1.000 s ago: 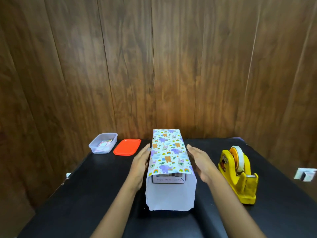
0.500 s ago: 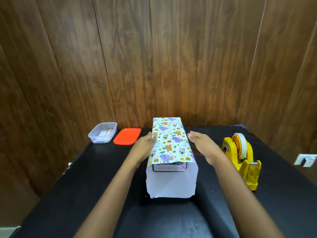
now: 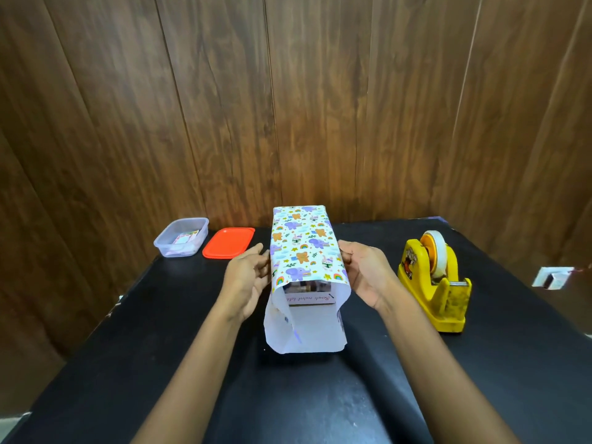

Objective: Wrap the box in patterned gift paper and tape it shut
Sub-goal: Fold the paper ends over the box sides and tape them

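From the head view, the box (image 3: 309, 299) sat on the black table (image 3: 153, 354) to the left of the yellow tape dispenser (image 3: 433, 283), sleeved in the gift paper (image 3: 304, 248). Its long axis ran away from the person. The right hand (image 3: 365, 274), between dispenser and box, clasped the paper with its thumb on the top edge. The left hand (image 3: 246, 277), on the side away from the dispenser, curved its fingers against the paper. The open overhang faced the person, behind both sets of fingertips, so I judged the hands would need to draw back to fold it.
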The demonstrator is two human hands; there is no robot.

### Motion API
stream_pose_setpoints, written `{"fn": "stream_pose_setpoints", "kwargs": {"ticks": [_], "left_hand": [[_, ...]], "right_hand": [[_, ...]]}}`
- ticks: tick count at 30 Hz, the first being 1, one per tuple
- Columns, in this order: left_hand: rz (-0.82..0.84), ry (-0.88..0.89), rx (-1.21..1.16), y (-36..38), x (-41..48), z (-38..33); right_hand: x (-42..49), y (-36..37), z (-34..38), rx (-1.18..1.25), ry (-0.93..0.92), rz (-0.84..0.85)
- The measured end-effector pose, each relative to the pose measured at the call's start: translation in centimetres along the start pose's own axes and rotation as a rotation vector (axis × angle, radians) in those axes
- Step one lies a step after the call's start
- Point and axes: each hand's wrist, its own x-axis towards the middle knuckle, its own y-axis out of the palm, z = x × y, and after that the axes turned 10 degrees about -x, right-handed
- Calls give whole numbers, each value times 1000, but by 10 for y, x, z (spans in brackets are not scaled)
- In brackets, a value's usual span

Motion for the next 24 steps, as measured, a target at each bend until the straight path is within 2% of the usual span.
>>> {"fn": "stream_pose_setpoints", "kwargs": {"ticks": [2,5,9,12,15,20,22,24], "left_hand": [[8,14,-9,-5,-2,3],[47,64,127,-11,-6,5],[22,168,321,-7,-3,-2],[88,134,575,6,7,-8],[123,39,655,7,16,-7],[134,67,824,2,26,-8],[156,148,970,3,30,-6],[196,237,1204,5,35,-2]], "right_hand": [[-1,-3,-3,-1,-19,-14],[-2,-9,-7,-48,-56,-72],[-5,-9,1,-357,-131,-61],[2,-3,13,-509,-54,-41],[11,-4,16,-565,32,1],[23,-7,17,-740,-10,24],[26,-6,17,-905,-92,4],[28,-3,19,-1182,-198,-22]]}}
